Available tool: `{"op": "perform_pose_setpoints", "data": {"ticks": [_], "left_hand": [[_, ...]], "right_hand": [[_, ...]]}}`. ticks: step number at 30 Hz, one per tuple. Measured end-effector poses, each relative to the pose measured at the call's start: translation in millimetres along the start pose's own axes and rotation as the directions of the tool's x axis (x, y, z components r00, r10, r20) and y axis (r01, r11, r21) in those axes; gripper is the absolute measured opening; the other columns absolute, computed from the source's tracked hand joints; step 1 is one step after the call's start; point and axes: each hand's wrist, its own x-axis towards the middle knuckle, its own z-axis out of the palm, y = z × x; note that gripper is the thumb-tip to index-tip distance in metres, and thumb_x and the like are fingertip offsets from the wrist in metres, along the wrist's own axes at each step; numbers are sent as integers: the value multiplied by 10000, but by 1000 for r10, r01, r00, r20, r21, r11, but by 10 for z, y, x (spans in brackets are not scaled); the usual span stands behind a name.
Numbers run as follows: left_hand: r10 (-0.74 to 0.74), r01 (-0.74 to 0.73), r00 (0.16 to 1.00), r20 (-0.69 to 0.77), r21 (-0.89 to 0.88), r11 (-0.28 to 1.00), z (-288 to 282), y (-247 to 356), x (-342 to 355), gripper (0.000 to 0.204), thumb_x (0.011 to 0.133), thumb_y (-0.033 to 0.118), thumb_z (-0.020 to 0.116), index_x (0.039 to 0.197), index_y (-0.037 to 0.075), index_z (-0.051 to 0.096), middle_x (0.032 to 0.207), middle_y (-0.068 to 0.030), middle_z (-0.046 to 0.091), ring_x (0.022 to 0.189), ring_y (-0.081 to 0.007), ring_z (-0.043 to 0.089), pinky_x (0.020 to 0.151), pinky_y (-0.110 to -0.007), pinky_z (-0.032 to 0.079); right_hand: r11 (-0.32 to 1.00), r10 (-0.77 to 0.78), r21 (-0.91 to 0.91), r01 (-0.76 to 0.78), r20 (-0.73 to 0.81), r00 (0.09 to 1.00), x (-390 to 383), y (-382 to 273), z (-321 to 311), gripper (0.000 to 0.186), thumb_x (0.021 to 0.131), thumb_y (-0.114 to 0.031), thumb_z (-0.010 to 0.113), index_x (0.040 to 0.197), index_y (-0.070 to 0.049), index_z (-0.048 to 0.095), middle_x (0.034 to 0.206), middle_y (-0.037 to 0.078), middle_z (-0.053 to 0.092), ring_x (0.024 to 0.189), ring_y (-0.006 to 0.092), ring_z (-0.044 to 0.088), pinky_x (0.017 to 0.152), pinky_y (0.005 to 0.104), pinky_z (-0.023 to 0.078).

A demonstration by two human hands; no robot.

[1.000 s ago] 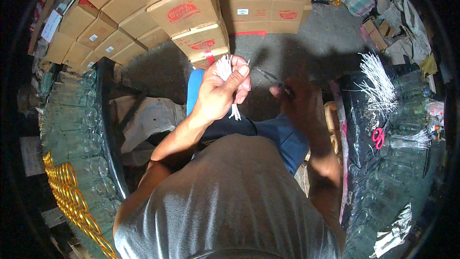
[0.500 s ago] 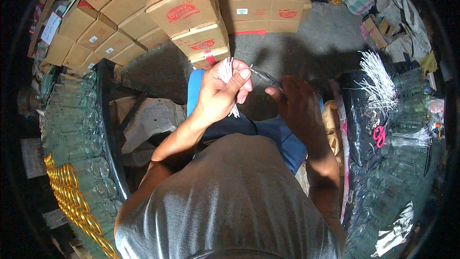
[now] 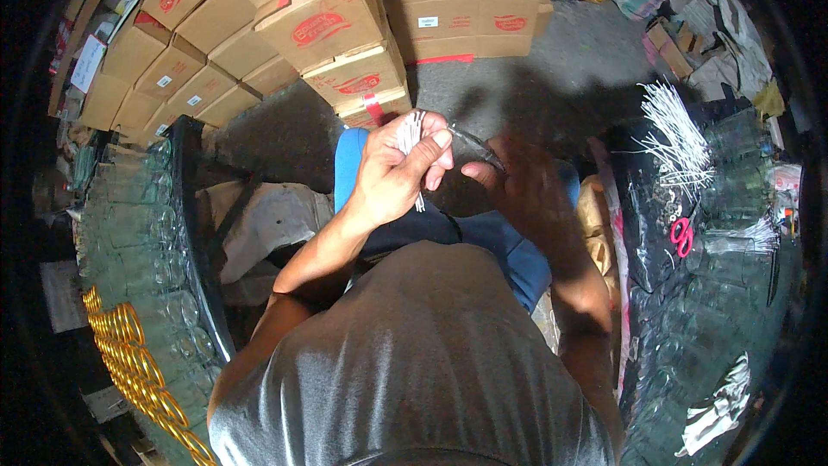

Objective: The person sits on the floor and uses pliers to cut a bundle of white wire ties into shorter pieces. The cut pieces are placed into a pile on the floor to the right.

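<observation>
In front of my lap, my left hand (image 3: 386, 171) is closed around a bundle of thin white wick-like strands (image 3: 413, 129). The strands stick out above the fingers and below the palm. My right hand (image 3: 522, 174) lies in shadow and grips a slim, dark metal tool (image 3: 476, 146) that looks like narrow pliers. The tool's tip points left and reaches the fingertips of my left hand. Whether the tip pinches a strand is too small to tell.
Glass jars (image 3: 129, 207) fill the left side, with gold rings (image 3: 129, 362) nearer me. At right are loose white strands (image 3: 677, 138), pink-handled scissors (image 3: 682, 237), more glass jars (image 3: 690, 328) and a white cloth (image 3: 720, 406). Cardboard boxes (image 3: 328, 26) stand ahead.
My right hand has shifted slightly left and down with the tool, its thumb lower on the handle side. My left hand keeps the bundle in nearly the same place. The whole view has turned a little.
</observation>
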Motion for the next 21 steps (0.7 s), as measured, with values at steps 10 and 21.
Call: {"op": "perform_pose_setpoints", "data": {"ticks": [10, 21], "left_hand": [[5, -4, 1000, -21, 41, 999, -8, -78, -1, 114, 981, 101, 561, 983, -13, 570, 742, -51, 602, 556, -83, 502, 497, -230, 401], [-79, -19, 982, 171, 511, 859, 120, -102, -53, 134, 982, 138, 568, 959, 9, 596, 722, -17, 590, 579, -76, 519, 525, -240, 418]], "right_hand": [[917, 187, 259, -303, 391, 901, 0, 33, -116, 355, 886, -284, 687, 1090, -13, 581, 954, 140, 610, 881, 328, 616, 761, 393, 510], [832, 347, 252, -494, 458, 819, 136, 102, -267, 308, 880, -242, 690, 1132, -70, 647, 1046, 127, 647, 883, 256, 613, 791, 398, 475]]}}
